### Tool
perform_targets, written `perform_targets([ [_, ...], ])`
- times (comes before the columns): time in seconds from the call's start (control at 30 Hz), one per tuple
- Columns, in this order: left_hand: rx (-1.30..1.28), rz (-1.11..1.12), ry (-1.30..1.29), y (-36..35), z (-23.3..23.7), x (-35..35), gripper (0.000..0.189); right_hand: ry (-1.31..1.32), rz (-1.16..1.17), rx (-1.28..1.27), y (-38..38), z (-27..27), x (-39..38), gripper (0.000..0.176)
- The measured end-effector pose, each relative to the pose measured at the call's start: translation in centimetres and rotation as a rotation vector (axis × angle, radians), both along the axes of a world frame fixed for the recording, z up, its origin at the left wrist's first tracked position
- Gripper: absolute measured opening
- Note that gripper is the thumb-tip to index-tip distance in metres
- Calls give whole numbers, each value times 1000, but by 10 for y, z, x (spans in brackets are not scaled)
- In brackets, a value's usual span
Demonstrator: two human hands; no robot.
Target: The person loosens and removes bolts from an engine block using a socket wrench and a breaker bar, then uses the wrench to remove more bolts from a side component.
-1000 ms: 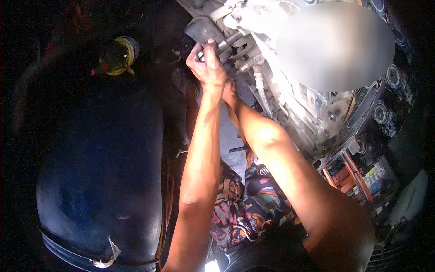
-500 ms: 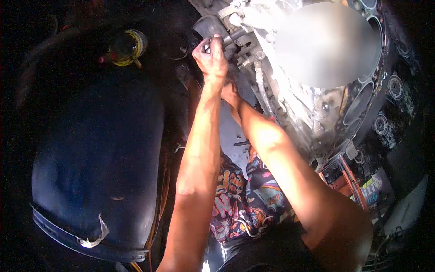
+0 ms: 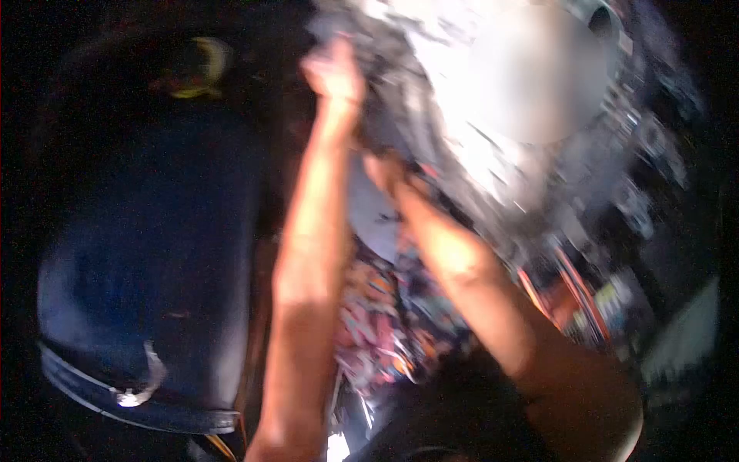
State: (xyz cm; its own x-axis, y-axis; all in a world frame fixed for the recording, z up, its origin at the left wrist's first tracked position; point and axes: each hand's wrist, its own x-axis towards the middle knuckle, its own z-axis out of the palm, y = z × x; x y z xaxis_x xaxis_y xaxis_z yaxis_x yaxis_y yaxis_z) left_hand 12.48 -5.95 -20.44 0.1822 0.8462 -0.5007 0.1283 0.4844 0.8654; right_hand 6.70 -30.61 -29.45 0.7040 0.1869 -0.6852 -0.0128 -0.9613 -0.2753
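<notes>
The view is smeared by motion. My left hand [image 3: 335, 71] is at the top centre, its fingers closed around something dark that is too blurred to name. Lower and to the right, my right hand [image 3: 382, 168] lies in shadow beside the pale engine-like metal part [image 3: 493, 165]; its fingers cannot be made out. The metal part fills the upper right, with a large round grey area [image 3: 539, 73] on it. Below my hands, a light grey surface [image 3: 373, 212] shows between my forearms.
A big dark blue drum-like container [image 3: 146, 254] stands on the left, a torn pale strip [image 3: 154, 369] near its rim. A yellow-rimmed round object [image 3: 208, 69] is at the upper left. Red bars [image 3: 573, 285] and dark round parts [image 3: 635, 204] are at the right.
The whole view has shifted and blurred, so most things appear farther left. My left hand appears higher and farther left. My right hand appears slightly lower.
</notes>
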Motion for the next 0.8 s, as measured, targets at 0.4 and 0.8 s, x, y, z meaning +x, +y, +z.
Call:
perform_targets([
  [0.4,-463,-205,70,16,45,-70,49,195,74,-111,14,192,-92,37],
  [0.8,-153,-296,169,25,33,-74,56,-252,592,184,104,449,52,34],
])
